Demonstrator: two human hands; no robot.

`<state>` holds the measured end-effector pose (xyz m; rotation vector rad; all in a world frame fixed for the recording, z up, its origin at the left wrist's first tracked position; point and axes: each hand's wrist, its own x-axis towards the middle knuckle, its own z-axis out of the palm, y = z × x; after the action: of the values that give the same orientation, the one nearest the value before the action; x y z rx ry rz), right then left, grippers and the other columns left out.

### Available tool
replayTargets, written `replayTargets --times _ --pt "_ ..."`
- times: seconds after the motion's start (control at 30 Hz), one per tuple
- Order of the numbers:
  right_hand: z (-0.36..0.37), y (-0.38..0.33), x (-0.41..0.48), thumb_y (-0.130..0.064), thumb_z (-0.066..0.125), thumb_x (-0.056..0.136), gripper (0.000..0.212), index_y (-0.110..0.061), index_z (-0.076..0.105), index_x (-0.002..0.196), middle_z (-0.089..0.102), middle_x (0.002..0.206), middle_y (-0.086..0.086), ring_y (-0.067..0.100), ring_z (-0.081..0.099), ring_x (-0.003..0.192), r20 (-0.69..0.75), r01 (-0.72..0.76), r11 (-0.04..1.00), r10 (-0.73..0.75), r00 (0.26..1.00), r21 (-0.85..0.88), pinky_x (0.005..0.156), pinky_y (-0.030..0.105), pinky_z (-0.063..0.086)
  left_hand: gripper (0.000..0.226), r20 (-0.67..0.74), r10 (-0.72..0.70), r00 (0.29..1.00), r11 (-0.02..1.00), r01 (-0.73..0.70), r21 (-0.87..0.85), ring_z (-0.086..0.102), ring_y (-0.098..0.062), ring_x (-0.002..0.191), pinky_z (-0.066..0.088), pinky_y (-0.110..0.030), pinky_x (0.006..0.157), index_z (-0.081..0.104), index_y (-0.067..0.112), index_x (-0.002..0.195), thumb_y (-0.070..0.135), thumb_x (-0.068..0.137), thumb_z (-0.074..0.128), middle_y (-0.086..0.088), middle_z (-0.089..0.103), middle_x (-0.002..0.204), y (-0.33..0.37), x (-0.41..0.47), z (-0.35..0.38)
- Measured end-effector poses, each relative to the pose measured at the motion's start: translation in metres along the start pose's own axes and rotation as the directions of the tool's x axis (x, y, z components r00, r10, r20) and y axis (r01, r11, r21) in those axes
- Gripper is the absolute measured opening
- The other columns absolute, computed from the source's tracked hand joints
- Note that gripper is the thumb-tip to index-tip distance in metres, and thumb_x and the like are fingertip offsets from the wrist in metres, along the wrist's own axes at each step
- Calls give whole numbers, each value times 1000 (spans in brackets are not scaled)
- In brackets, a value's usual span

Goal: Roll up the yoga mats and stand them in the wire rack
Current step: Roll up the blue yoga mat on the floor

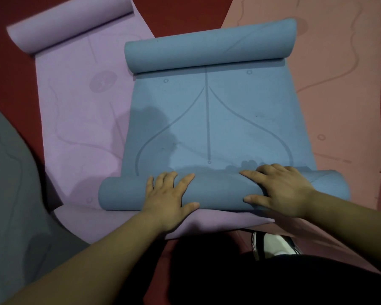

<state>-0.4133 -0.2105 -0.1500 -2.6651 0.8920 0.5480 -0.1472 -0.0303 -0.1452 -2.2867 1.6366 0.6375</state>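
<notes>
A person's forearms reach out over a dark lap and a white shoe [273, 243] toward a blue mat [207, 119] spread on the red floor [185, 9]. The left hand [169, 194] and right hand [282, 190] lie open, palms down and fingers spread, on the near roll [222, 190] of the mat. They are set to either side of its middle, apparently so the roll turns evenly and winds tight. The mat's far end [207, 47] curls up on itself, and the flat stretch between the two curls is yet to be rolled. The blue mat overlaps a purple mat [75, 106] on the left. A pink mat [339, 84] lies to the right and a grey mat [9, 172] at the left edge, all laid out. The wire rack is not in view.
</notes>
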Motion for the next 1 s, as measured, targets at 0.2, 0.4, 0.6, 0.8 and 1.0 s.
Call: replayTargets --times 0.2,0.4,0.6,0.8,1.0 --pt "13 -8 -9 -88 17 82 84 -46 29 154 55 141 9 33 51 127 -103 -59 995 50 993 -82 104 55 36 82 82 30 996 1000 -30 -4 15 -28 150 9 -53 121 6 50 155 81 86 37 -5 22 163 -9 22 -16" --pt "-2 0 2 -91 7 74 89 -53 8 155 42 149 -3 23 41 136 7 -56 998 56 998 -35 110 47 32 82 -32 -8 999 999 9 35 9 -29 150 1 -58 122 0 48 156 82 86 25 -7 15 162 0 9 -10" --pt "0 -2 3 -89 12 77 87 -50 20 155 47 145 3 28 45 132 -68 -66 996 62 996 -66 108 50 35 77 -30 -27 999 1000 27 -10 7 -29 152 -1 -57 122 4 48 156 78 90 31 -3 15 165 -4 14 -8" --pt "5 -3 1 -91 18 77 88 -47 33 153 54 139 6 32 51 125 -119 -101 992 91 989 -76 105 52 35 76 36 -9 999 1000 10 -29 8 -27 152 1 -55 122 4 50 156 77 90 32 -4 16 165 -7 29 -20" --pt "-12 5 16 -93 3 69 95 -53 7 154 41 147 -5 23 42 133 4 -80 996 80 997 -50 109 45 33 88 -125 -20 992 1000 22 17 1 -33 152 -4 -59 121 -5 45 157 84 79 9 -6 9 165 -3 13 -1"
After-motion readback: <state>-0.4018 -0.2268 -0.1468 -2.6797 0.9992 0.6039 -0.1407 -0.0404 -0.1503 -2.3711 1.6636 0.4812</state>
